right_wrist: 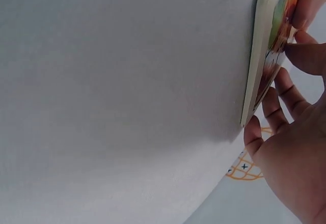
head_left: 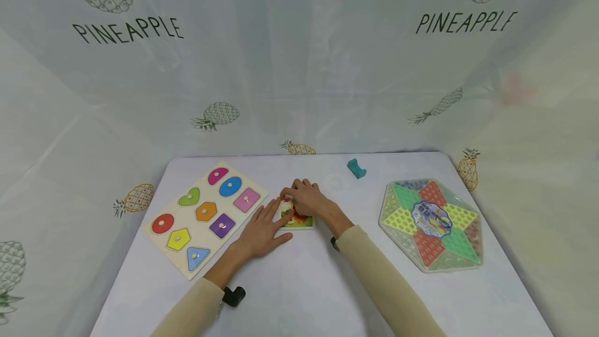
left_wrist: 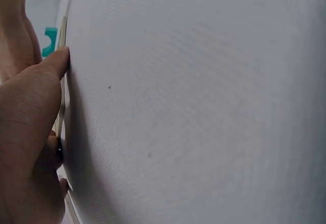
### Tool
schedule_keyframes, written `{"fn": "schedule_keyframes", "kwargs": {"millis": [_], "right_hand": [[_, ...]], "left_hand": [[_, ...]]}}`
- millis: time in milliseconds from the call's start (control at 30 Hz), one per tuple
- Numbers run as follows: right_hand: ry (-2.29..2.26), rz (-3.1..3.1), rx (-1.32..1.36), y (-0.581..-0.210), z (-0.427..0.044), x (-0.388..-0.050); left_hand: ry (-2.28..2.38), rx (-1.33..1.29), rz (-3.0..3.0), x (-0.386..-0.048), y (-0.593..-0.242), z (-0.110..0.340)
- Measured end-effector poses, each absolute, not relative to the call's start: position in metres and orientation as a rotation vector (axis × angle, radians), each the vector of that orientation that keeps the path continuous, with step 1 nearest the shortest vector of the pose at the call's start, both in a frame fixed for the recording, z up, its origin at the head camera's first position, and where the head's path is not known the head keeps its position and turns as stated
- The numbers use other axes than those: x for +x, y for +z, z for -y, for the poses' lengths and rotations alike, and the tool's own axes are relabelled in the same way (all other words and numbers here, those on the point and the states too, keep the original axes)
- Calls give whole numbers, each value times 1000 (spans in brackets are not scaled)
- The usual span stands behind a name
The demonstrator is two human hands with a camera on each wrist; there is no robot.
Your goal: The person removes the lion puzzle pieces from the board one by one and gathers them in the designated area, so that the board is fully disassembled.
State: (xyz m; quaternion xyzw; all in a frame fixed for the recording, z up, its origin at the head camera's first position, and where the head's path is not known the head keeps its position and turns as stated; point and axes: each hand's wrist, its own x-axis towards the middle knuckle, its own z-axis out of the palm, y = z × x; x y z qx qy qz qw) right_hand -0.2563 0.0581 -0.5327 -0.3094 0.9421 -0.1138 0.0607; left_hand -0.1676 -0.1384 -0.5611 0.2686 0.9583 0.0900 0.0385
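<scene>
A small, flat picture puzzle with colourful printing and a pale wooden rim lies mid-table, partly covered by both hands. My left hand rests flat beside it with fingers spread, a fingertip reaching over its left side. From above, my right hand holds the puzzle, its fingers bent at the far edge. The right wrist view shows the right thumb on the printed face and the other fingers along the puzzle's edge. In the left wrist view, the left thumb lies near the puzzle's rim.
A wooden shape board with knobbed coloured pieces lies left of the hands. To the right is a hexagonal Chinese checkers set in clear wrapping. A teal notched block sits near the back edge, before a pineapple-print curtain.
</scene>
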Motion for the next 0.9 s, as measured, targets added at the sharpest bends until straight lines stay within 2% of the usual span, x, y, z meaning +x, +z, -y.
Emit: {"fn": "schedule_keyframes", "kwargs": {"millis": [900], "right_hand": [[-409, -2768, -860, -526, -58, -256]], "left_hand": [[294, 845, -2953, -166, -560, 137]]}}
